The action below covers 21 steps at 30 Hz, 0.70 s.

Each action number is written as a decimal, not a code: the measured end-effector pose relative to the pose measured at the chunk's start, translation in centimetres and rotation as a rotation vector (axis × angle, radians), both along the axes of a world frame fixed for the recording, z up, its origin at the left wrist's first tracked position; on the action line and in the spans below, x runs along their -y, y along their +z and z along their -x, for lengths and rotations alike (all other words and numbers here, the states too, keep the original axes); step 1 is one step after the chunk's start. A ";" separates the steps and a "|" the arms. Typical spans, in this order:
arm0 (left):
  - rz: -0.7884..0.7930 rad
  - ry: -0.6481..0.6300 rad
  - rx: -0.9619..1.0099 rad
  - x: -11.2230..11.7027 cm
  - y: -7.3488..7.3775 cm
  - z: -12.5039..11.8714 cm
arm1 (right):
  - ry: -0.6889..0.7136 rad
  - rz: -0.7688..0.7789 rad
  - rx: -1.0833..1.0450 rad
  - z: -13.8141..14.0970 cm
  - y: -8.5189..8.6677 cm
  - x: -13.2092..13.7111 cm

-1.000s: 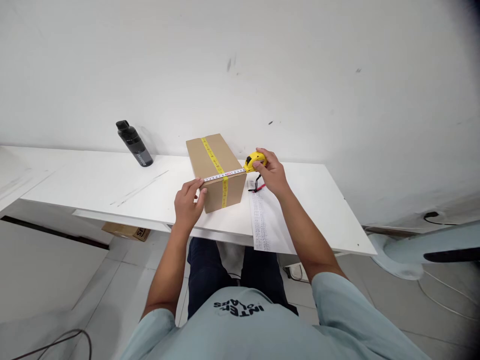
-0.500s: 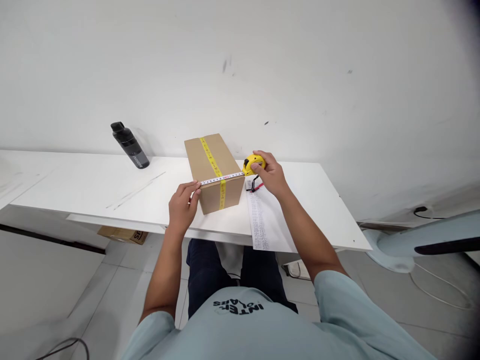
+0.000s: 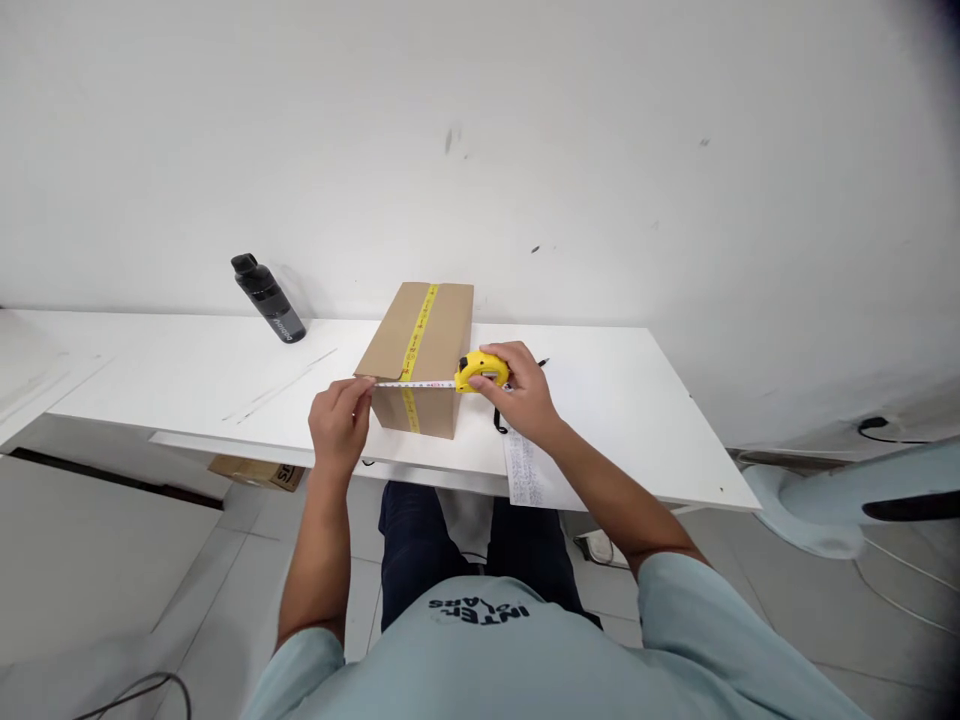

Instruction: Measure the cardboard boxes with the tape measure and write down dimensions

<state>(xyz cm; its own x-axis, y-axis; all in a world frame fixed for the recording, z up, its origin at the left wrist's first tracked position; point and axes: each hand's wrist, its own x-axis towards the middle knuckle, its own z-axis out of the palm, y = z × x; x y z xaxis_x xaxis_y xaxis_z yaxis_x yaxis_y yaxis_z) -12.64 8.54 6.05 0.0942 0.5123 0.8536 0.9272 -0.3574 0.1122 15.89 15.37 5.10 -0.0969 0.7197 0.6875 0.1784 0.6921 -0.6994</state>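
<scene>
A brown cardboard box (image 3: 439,325) with a yellow tape stripe lies on the white table (image 3: 622,400). My right hand (image 3: 521,392) grips a yellow tape measure (image 3: 480,370) at the box's near right corner. Its white blade (image 3: 416,383) runs left along the box's near top edge. My left hand (image 3: 339,420) pinches the blade's end at the near left corner.
A black bottle (image 3: 268,297) leans near the wall at the back left. A printed paper sheet (image 3: 531,470) lies by my right wrist, hanging over the table's front edge. A flat cardboard piece (image 3: 255,470) lies on the floor under the table. A fan base (image 3: 810,500) stands at the right.
The box has turned so its long side points more straight away. Both hands and the tape measure have shifted left and nearer, to the box's front top edge.
</scene>
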 end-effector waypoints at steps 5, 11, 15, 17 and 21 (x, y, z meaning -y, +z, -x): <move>0.007 -0.135 -0.063 3.5 -0.5 -4.6 | 0.043 -0.079 -0.041 0.5 -1.4 3.5; 0.091 -0.339 0.241 4.5 -3.4 -8.6 | 0.122 0.123 -0.079 0.6 -2.7 5.5; 0.203 -0.337 0.214 3.9 -3.6 -9.6 | 0.101 0.304 -0.130 -0.4 -3.1 5.7; 0.223 -0.360 0.148 3.5 -3.4 -10.0 | 0.100 0.419 -0.199 -1.0 -3.1 5.9; 0.183 -0.455 0.062 2.9 -3.9 -10.8 | 0.203 0.721 -0.351 -1.6 -3.4 6.5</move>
